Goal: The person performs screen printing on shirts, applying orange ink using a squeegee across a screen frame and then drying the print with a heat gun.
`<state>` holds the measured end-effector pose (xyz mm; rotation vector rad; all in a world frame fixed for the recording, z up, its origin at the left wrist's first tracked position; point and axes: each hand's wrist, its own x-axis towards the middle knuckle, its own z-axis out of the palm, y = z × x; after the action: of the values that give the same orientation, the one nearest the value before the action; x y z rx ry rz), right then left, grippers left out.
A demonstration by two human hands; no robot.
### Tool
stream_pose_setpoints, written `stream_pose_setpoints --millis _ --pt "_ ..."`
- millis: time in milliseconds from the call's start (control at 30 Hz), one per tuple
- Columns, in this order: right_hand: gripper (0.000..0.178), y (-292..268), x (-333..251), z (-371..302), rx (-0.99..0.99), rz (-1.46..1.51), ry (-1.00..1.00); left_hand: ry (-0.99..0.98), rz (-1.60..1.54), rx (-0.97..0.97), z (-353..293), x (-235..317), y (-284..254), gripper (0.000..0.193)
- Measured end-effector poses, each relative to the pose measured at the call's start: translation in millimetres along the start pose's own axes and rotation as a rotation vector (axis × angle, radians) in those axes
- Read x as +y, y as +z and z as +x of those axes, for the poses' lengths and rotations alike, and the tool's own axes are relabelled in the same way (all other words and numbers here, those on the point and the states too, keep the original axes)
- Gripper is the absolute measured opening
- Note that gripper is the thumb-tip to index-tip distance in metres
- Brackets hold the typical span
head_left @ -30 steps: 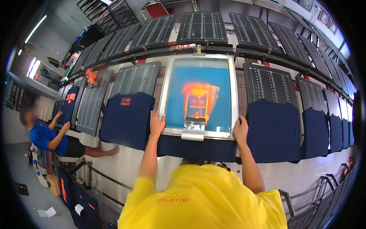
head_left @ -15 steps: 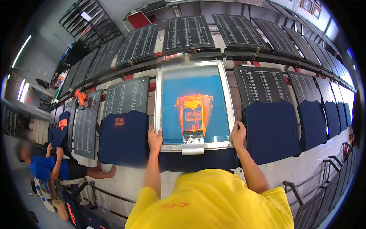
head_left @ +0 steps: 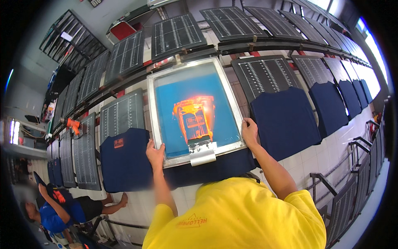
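Observation:
My left hand (head_left: 155, 154) grips the lower left edge of a screen printing frame (head_left: 154, 112), and my right hand (head_left: 250, 133) grips its lower right edge. Blue mesh (head_left: 166, 124) fills the metal frame. Wet orange ink (head_left: 190, 103) is smeared over its middle, around a small rectangular design. A squeegee (head_left: 203, 154) with a pale metal handle lies on the near end of the screen, its blade in the ink, touched by neither hand. Below the frame shows the hem of a navy shirt (head_left: 207, 168); the rest of it is hidden.
A navy shirt with a small orange print (head_left: 124, 159) lies on the board to the left. A plain navy shirt (head_left: 284, 122) covers part of the right board. An orange heat gun (head_left: 74, 125) stands farther left. Nearby, a person in blue (head_left: 56, 213) handles a dark printed shirt.
The view has tilted and shifted, so the frame appears rotated and farther left. Both my hands stay on it. The person at left has lifted a printed shirt off the boards toward their body.

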<state>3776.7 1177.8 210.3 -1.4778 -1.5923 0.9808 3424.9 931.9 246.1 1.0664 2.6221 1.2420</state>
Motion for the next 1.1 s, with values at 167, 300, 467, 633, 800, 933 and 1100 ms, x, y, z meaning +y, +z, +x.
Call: stream_pose_setpoints --millis 167,300,467,633,800,933,1100 --pt "0.026 -19.3 3.4 -1.1 -0.014 0.065 0.007 -0.045 -0.008 -0.029 -1.7 25.1 -15.8 0.048" --pt "0.028 -61.6 -12.9 0.0 -0.029 0.081 0.042 -0.046 -0.049 -0.023 -26.4 68.7 -19.8 0.042" --pt "0.026 -138.9 9.1 31.3 -0.024 0.107 0.025 -0.047 -0.194 -0.019 -62.6 124.4 26.0 0.041" --pt "0.027 -236.5 60.9 86.7 -0.037 0.224 0.045 -0.04 -0.149 -0.009 -105.7 205.1 103.7 0.045" --pt "0.027 -332.0 109.8 135.9 0.004 0.181 0.047 -0.042 -0.184 -0.065 -144.4 288.3 183.3 0.043" --pt "0.028 -385.8 143.5 174.5 0.005 0.068 0.082 -0.045 -0.286 -0.132 -158.7 325.6 241.1 0.039" --pt "0.028 -406.3 165.9 213.9 -0.002 0.06 0.06 -0.009 -0.203 -0.115 -153.5 353.2 276.4 0.039"
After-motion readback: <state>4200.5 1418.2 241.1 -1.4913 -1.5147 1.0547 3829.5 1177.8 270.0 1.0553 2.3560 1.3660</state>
